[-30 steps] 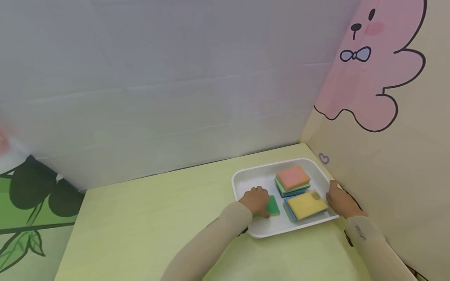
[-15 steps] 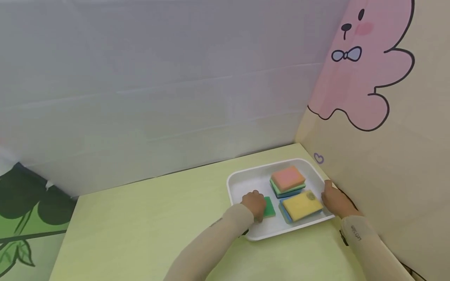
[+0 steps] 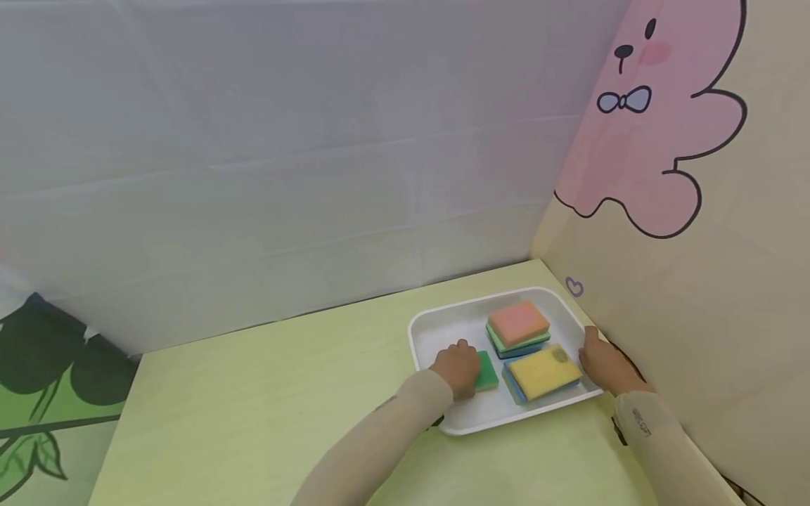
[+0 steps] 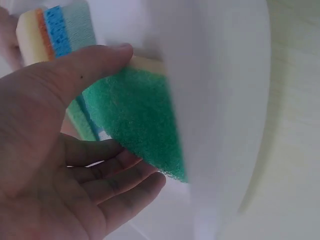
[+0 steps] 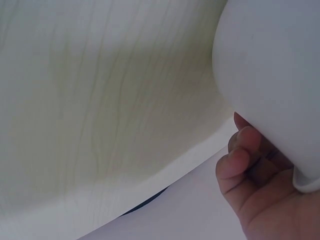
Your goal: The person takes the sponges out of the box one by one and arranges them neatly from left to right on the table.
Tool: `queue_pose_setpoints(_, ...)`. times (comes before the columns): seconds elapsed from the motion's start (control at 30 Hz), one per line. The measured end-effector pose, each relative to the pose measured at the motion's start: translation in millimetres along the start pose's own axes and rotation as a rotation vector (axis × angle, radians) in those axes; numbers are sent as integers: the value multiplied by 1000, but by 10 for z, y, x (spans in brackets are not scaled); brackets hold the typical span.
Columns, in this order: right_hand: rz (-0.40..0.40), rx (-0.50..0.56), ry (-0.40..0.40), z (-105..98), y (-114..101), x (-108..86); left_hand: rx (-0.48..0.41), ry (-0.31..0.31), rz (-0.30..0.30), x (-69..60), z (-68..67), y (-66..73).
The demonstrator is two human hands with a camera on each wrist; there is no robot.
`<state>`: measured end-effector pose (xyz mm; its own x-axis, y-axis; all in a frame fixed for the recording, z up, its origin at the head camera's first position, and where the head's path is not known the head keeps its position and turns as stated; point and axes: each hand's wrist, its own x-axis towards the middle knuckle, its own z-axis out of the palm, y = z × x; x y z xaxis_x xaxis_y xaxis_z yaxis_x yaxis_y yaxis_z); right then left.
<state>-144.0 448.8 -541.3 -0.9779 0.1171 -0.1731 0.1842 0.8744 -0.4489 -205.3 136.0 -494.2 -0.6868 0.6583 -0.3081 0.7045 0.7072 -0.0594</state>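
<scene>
A white tray (image 3: 457, 426) sits at the table's right end. In its left part my left hand (image 3: 457, 370) grips a sponge (image 3: 486, 372) with a green scouring face. The left wrist view shows the thumb on one edge of this sponge (image 4: 135, 107) and the fingers at the opposite edge. My right hand (image 3: 609, 362) holds the tray's right rim; in the right wrist view its curled fingers lie against the tray's outside wall (image 5: 270, 75). Beside the green sponge lie a yellow sponge (image 3: 543, 371) atop a blue one, and a pile topped by an orange sponge (image 3: 519, 323).
The pale yellow-green table (image 3: 266, 407) extends left of the tray. A grey-white wall (image 3: 285, 176) stands behind it. A beige wall (image 3: 747, 316) with a pink bear drawing (image 3: 658, 169) rises close to the right hand.
The head view has swung slightly to the right. My left hand has drawn in a little around the green sponge, which has shifted slightly. The right hand stays on the tray's rim.
</scene>
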Motion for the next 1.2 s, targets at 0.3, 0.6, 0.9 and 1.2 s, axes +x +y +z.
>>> queue_pose_setpoints(0.3, 64, 69, -42, -21, -33, -22, -25, 65, 48, -109, -209, -209)
queue_pose_setpoints(0.6, -34, -5, 10, 20, -16, -19, -5, 157, 137, -366, -294, -438)
queue_pose_setpoints(0.9, -37, 1, -10, 12, -23, -29, 31, 221, 169, -632, -446, -648)
queue_pose_setpoints(1.2, -34, 18, -24, 28, 29, -6, -6, 271, 114, -935, -510, -1032)
